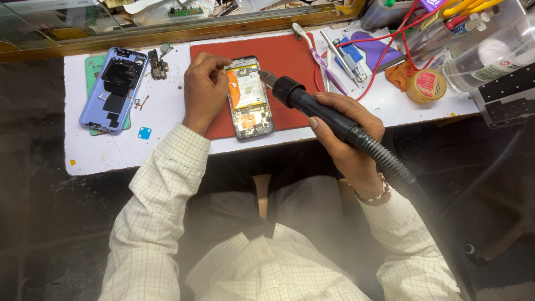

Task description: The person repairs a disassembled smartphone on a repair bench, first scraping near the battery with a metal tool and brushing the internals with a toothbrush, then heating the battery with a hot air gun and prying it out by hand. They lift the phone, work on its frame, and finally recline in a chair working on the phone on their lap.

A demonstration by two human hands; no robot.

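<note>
Opened phone lies back-off on the red mat, mid counter. Left hand rests at the phone's left edge, fingers curled over its far corner. Right hand grips the black hot-air wand, nozzle tip just over the phone's far right edge. Purple back cover lies well left. Toothbrush, tweezers and a round tin sit far right.
</note>
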